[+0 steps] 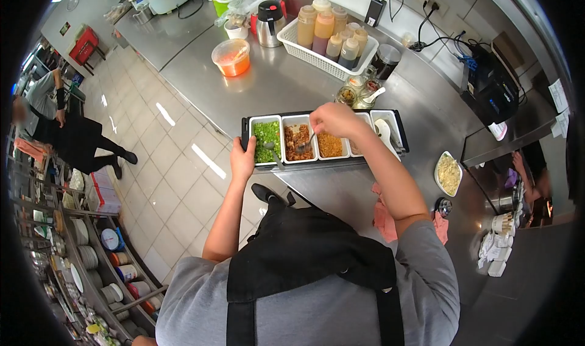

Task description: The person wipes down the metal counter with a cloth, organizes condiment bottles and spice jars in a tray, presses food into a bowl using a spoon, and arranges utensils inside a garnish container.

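A black tray (245, 126) holding several white containers lies across the steel counter. My left hand (243, 157) grips the tray's left end, beside the container of chopped green pieces (266, 135). Over the middle of the tray, my right hand (334, 119) is closed on a metal spoon (304, 145), whose bowl rests in the reddish-brown crumbled food (297, 137). Right of that is a container of orange-brown granules (329, 145). A white spoon (384, 131) lies in a container near the right end. Another metal spoon (275, 157) stands in the green pieces.
Behind the tray are an orange tub (231, 57), a steel jug (270, 24), a white basket (304, 52) of squeeze bottles and small jars (346, 96). A white bowl (448, 174) and pink cloth (382, 215) lie at right. Another person (73, 132) stands far left.
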The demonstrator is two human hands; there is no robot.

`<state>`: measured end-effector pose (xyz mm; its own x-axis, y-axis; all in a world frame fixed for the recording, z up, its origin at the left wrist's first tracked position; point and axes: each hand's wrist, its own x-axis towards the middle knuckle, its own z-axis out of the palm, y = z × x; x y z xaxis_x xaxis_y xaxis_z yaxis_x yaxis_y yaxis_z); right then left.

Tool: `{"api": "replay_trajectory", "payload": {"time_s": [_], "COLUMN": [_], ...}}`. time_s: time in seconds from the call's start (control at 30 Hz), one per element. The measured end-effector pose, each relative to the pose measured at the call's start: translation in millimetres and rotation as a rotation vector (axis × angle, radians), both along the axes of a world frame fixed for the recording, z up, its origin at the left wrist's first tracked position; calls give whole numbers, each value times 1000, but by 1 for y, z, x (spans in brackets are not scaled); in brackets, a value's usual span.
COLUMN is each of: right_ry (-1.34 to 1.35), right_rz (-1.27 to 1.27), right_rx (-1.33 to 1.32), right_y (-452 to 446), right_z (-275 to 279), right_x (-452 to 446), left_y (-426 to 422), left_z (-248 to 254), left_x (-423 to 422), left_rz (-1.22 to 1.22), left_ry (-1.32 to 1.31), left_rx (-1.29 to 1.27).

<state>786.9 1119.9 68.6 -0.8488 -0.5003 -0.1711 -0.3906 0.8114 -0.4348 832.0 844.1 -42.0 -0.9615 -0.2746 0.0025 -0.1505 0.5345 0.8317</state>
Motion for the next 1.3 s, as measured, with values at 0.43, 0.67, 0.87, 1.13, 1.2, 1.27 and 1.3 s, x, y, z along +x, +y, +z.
{"api": "replay_trajectory", "payload": {"time_s": [0.43,0.67,0.87,1.13,1.2,1.27,1.3], "right_ry": [31,359,176,130,136,170,148], "right_rz": [152,73,-196,-400,-457,-485,-487], "right_rx": [138,9,-115,-99,-20,-81,-82], "right_y": [-6,-4,7,-24,-33,-37,-37], "right_z": [-13,-33,-22,-62,-67,-66,-64], "right_x": [-13,-8,21,94,100,100,99], "left_y": [-2,-2,-3,-2,-2,-1,-1], "left_z": [-4,-6,-6,-8,-8,-3,-2], "left_x": [1,0,-1,-2,-1,-1,0], "left_rz": [11,4,-2,6,-13,0,-1], "left_ry": [-9,18,12,11,30,-15,-28], "left_rx": [-11,-15,-5,-15,-21,-34,-27]}}
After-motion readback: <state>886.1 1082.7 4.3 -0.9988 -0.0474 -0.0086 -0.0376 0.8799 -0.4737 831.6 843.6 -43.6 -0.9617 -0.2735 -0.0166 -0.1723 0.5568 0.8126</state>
